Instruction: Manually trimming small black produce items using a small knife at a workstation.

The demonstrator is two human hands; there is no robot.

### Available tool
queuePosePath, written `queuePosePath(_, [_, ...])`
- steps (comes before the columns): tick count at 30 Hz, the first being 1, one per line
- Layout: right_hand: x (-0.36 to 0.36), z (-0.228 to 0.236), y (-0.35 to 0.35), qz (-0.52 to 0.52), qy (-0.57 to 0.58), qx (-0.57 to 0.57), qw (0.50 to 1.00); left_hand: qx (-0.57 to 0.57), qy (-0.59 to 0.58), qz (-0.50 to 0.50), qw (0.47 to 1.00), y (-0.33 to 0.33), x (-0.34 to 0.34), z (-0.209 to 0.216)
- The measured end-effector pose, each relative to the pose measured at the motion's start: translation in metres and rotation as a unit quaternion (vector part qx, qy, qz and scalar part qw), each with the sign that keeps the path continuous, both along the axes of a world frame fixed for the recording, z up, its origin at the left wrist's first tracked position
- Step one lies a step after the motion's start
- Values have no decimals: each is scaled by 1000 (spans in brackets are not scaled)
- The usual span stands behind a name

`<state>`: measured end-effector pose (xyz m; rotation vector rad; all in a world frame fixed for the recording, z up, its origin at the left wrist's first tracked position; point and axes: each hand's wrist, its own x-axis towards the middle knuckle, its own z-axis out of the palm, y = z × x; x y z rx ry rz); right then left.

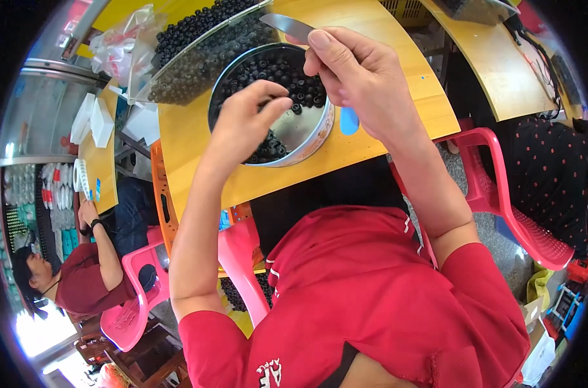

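Note:
My right hand is closed around a table knife. The knife's metal blade points to the upper left, and its blue handle shows below my palm. My left hand hangs over a round, pale-walled bowl. Its fingers are curled toward the thumb, and whatever may be between them cannot be made out. Dark, round, bead-like pieces lie in the bowl, heaped at its far side and near left, with part of the shiny bottom bare.
Behind the bowl, a clear bin holds many more dark round pieces on the wooden table. Pink chairs stand to the right and left. At left, another person sits at a second table; a dotted garment shows at right.

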<state>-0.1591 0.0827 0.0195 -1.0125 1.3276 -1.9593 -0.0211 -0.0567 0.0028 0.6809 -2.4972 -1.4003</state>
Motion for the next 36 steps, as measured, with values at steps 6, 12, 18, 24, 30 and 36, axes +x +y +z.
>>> queuePosePath(6, [2, 0, -2, -20, -4, -22, 1000, -351, -125, -118, 920, 7, -18, -9])
queuePosePath(12, [0, -1, -3, -10, -13, -11, 1000, -249, -55, -107, 961, 3, -12, -7])
queuePosePath(18, [3, -3, -5, 10, 30, 44, 999, 94, 156, 28, 983, 22, 3, 19])
queuePosePath(24, [7, -4, -6, 56, 23, 43, 997, -23, 227, 39, 973, 35, 7, 21])
queuePosePath(30, [3, 0, -3, 155, -165, 49, 973, -36, 271, 79, 959, 38, 9, 16])
queuePosePath(36, [6, -1, -5, 158, -195, 53, 967, -31, 306, 105, 946, 40, 9, 12])
